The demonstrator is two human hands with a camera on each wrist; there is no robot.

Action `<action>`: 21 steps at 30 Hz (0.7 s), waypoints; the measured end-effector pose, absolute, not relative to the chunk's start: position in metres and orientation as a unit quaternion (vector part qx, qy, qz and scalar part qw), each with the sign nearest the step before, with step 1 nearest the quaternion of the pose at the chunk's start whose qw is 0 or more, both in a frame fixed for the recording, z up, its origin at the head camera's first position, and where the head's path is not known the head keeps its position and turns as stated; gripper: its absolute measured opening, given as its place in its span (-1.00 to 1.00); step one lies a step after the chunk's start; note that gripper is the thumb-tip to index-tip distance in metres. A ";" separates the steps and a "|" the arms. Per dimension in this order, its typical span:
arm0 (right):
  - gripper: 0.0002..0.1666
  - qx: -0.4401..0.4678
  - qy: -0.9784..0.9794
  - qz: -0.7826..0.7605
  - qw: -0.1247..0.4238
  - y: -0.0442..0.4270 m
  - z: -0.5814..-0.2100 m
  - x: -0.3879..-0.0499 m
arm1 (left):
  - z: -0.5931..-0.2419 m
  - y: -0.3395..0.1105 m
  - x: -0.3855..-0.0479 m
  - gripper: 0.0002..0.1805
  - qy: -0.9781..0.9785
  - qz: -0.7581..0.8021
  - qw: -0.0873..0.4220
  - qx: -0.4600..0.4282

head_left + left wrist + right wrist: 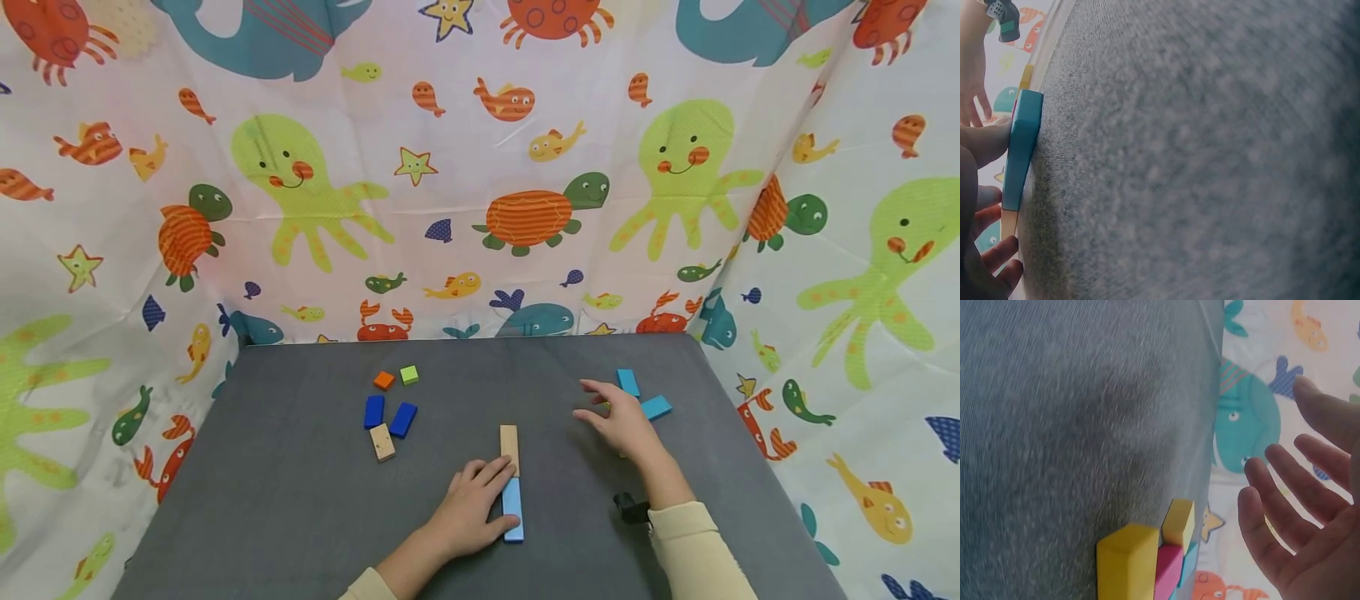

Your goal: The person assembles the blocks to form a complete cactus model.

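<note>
In the head view, the wooden block point(509, 450) and the light-blue block point(512, 504) seem already joined end to end at near middle, under the left hand point(467, 507), while dark-blue blocks point(403, 420) farther left and sky-blue blocks point(656, 407) farther right remain apart. In the left wrist view, loosely spread fingers touch this pair. In the right wrist view, the right hand point(1322, 544), fingers parted, holds nothing near the yellow block point(1127, 565).
</note>
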State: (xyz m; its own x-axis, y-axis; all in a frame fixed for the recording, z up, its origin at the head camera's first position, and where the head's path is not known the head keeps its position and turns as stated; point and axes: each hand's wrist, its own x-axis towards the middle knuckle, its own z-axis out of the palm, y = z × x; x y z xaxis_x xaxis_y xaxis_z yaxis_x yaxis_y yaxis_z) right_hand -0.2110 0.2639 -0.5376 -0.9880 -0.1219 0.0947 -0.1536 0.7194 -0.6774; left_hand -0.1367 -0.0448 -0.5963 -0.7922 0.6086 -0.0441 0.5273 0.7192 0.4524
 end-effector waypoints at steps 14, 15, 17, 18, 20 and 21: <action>-0.25 0.006 -0.946 0.324 -0.007 0.294 -0.545 -0.220 | -0.597 -0.045 -0.136 -0.17 0.921 0.212 0.086 0.317; -0.24 0.000 -0.946 0.324 -0.011 0.295 -0.545 -0.221 | -0.596 -0.045 -0.136 -0.17 0.921 0.211 0.087 0.317; -0.23 -0.012 -0.947 0.321 -0.019 0.297 -0.545 -0.222 | -0.595 -0.045 -0.137 -0.17 0.920 0.210 0.091 0.317; -0.23 -0.016 -0.948 0.318 -0.021 0.298 -0.545 -0.222 | -0.595 -0.045 -0.137 -0.17 0.920 0.210 0.093 0.316; -0.24 -0.025 -0.949 0.315 -0.025 0.300 -0.546 -0.224 | -0.594 -0.045 -0.137 -0.17 0.921 0.210 0.093 0.315; -0.24 -0.029 -0.949 0.313 -0.028 0.300 -0.546 -0.224 | -0.594 -0.045 -0.137 -0.17 0.921 0.210 0.093 0.315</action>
State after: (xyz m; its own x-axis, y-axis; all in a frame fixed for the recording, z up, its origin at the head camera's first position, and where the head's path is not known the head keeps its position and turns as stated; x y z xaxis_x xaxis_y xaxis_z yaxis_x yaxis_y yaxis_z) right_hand -0.2241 0.3000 -0.5464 -0.9968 0.0367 -0.0716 0.0721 0.8027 -0.5920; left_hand -0.1373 -0.0451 -0.5941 -0.7849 0.6185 -0.0384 0.5404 0.7135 0.4460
